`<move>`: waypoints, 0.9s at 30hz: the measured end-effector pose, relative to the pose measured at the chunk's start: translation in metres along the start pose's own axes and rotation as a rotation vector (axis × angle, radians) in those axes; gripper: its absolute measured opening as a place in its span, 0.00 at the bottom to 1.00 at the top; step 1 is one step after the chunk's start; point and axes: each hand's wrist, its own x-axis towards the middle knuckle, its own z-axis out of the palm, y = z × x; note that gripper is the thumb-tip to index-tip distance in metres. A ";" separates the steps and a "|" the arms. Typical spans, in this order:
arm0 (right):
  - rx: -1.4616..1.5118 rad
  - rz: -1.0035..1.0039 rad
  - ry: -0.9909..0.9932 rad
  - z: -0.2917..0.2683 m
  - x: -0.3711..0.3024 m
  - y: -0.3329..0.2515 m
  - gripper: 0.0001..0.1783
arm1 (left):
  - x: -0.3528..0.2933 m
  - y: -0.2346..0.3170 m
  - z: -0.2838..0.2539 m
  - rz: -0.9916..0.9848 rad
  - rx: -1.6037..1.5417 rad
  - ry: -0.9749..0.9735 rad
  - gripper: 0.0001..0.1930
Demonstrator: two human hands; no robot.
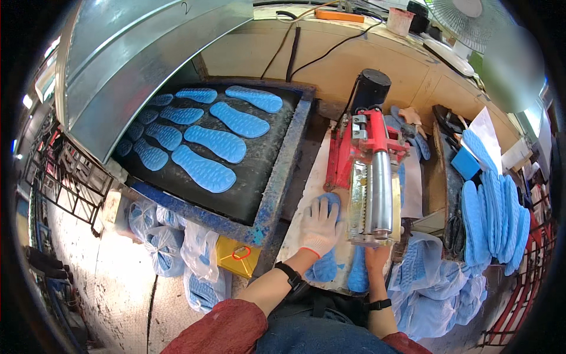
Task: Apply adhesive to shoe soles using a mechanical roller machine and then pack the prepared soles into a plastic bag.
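Note:
My left hand [320, 227], in a pale knit glove, lies flat with fingers stretched on a blue textured insole [323, 269]. Part of that insole shows past the fingertips and part below the wrist. A second blue insole [357, 274] lies to its right, its far end running under a red machine [376, 138] with a silver cylinder [381, 194]. My bare right hand [376, 259] is beside this second insole, at the machine's near end. Its fingers are hidden under the machine. Both insoles rest on a pale board [295, 236].
To the left, several blue insoles lie on a black bed with a blue metal frame [282, 171], beneath a sheet-metal hood [153, 47]. Stacked insoles [492, 218] stand at the right. Bagged insoles [439, 289] sit below them; more bags [165, 248] are at lower left, near a yellow box [237, 256].

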 end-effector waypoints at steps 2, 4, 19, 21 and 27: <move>-0.044 0.082 -0.108 0.004 -0.002 0.006 0.21 | 0.000 0.001 -0.002 0.035 0.015 0.038 0.26; -0.116 0.164 -0.187 0.001 -0.008 0.012 0.20 | 0.001 0.003 -0.002 0.044 0.023 0.031 0.26; 0.575 0.347 -0.116 -0.053 0.022 -0.053 0.14 | -0.017 0.015 -0.013 -0.101 -0.662 0.294 0.25; 0.735 0.382 -0.211 -0.059 0.018 -0.069 0.14 | -0.026 0.021 -0.023 -0.311 -0.985 0.059 0.24; 0.879 0.337 -0.505 -0.055 0.012 -0.093 0.05 | -0.012 0.002 -0.052 -0.721 -1.773 -0.635 0.21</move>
